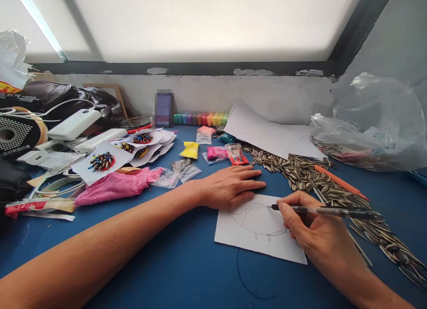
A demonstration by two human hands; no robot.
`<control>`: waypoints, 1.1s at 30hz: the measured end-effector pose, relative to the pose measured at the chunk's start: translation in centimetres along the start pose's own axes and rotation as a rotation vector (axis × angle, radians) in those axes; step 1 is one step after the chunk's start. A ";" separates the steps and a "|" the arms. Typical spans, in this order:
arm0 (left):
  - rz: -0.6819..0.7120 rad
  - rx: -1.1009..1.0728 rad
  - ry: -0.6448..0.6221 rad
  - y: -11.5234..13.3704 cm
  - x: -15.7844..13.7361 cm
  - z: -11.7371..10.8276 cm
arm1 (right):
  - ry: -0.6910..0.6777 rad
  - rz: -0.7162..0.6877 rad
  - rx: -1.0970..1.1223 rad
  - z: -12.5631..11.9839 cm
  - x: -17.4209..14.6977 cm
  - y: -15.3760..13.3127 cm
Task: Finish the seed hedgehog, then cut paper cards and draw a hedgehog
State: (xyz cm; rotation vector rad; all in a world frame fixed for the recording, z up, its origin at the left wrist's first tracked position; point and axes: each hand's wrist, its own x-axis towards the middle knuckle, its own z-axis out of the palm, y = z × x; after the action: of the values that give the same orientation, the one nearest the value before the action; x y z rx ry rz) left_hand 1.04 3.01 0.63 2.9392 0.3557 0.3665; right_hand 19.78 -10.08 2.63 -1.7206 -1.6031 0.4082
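In my right hand (310,222) is a black pen (328,210), pinched between the fingers, its tip at the outline of a drawing. The drawing is on a white sheet of paper (230,231): a rounded animal-like body with small legs below and short marks along its upper part. My left hand (230,184) lies flat over the paper's upper left edge, fingers stretched to the right, holding nothing. Sunflower seeds (300,173) are heaped just beyond and to the right of my right hand.
Small bags of coloured clay, one yellow (190,150), lie beyond my left hand. A pink cloth (116,187) and papers with seed decorations (102,162) are at left. White sheets (260,129) partly cover the seeds. An orange stick (340,181) rests on them. A plastic bag (373,140) stands at right.
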 end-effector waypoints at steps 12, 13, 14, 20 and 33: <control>-0.009 0.006 -0.011 0.1 0.0 -0.2 | -0.016 0.008 0.002 0.0 0.1 0.2; -0.006 0.007 -0.008 0.1 0.0 -0.2 | -0.008 0.004 0.002 0.1 0.1 0.1; -0.002 0.007 -0.004 0.1 0.0 -0.1 | 0.002 -0.002 0.001 0.1 0.1 0.1; 0.010 -0.012 0.009 -0.1 0.0 0.0 | 0.003 -0.016 0.011 0.1 0.0 -0.4; 0.004 -0.013 0.010 -0.1 0.0 0.2 | 0.031 -0.042 0.045 0.4 -0.3 0.2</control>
State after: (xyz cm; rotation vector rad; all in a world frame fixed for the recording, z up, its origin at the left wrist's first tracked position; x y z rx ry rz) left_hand 1.02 3.12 0.43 2.9273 0.3480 0.3819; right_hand 19.64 -10.22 2.12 -1.6492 -1.5932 0.3931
